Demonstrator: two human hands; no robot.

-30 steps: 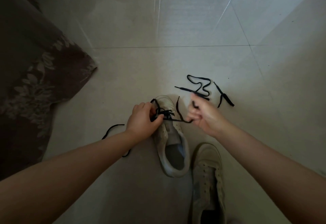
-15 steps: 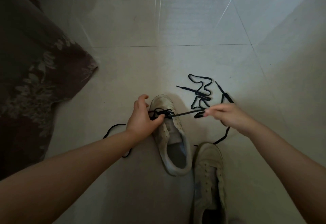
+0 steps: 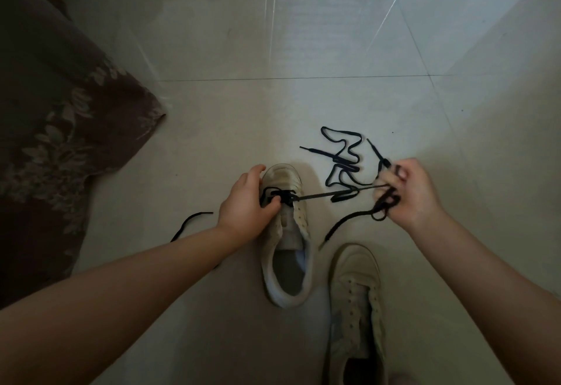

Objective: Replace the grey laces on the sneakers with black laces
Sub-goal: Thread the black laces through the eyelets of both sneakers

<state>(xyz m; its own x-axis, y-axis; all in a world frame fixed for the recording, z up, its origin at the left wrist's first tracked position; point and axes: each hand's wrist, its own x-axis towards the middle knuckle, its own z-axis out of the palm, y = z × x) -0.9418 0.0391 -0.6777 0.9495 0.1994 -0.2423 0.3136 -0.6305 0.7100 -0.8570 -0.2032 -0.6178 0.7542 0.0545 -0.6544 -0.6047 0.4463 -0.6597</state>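
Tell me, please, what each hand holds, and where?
Right hand grips the black lace's free length; left hand holds the sneaker's laced toe end.

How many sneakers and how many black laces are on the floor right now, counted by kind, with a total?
Sneakers: 2, the one being laced and the unlaced one.
Black laces: 2, one threaded through the first sneaker and pulled by the right hand, one loose on the floor.
Total: 4.

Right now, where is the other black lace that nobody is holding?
In the head view, the spare black lace lies squiggled on the floor tiles, right of the sneaker's toe and just left of the right hand.
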